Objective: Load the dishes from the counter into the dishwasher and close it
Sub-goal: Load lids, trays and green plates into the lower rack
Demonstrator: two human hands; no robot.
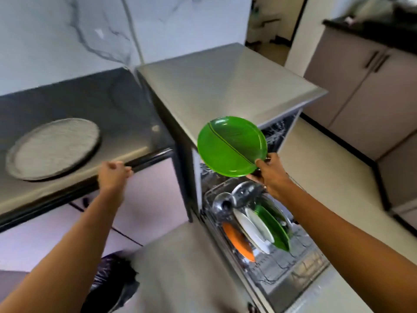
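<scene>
The right hand pinches the green plate by its rim, above the dishwasher rack. The person should turn it on edge and lower it into a free slot. The left hand, blurred, curls near the counter; whether it grips anything cannot be told.

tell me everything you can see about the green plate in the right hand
The green plate is round, glossy, translucent plastic by its look, with a dark line crossing its face. It is tilted, face toward the camera, above the dishwasher rack. The right hand pinches its lower right rim.
</scene>
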